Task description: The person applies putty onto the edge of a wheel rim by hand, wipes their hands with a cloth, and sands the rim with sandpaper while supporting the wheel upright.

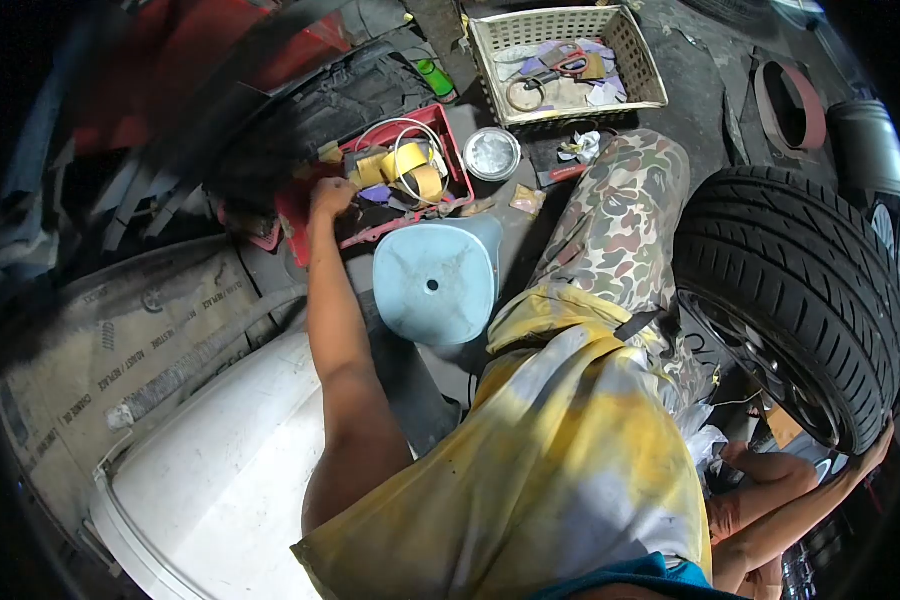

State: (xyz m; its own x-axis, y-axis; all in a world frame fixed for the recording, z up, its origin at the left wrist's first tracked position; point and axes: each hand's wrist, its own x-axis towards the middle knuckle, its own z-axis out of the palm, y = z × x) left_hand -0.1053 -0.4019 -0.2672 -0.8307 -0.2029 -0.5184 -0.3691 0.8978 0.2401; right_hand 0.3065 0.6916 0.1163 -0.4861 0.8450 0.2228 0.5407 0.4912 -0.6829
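My left hand (334,195) is over the left end of a red plastic basket (455,150), its fingers bunched together. What they hold, if anything, is hidden. Beside the hand inside the basket lie yellow rolls (410,160), a looped white cord and a scrap of purple. A light blue stool (432,282) with a hole in its seat stands just below the basket. Right of the basket is an open round tin (491,154) with a pale grey surface. My right hand does not show in the view.
A cream basket (650,85) holds scissors (570,62) and scraps. The large tyre (790,270) stands on the right; a co-worker's hand (878,447) touches its lower edge. A white panel (220,450) lies lower left. A green bottle (435,78) is near the red basket.
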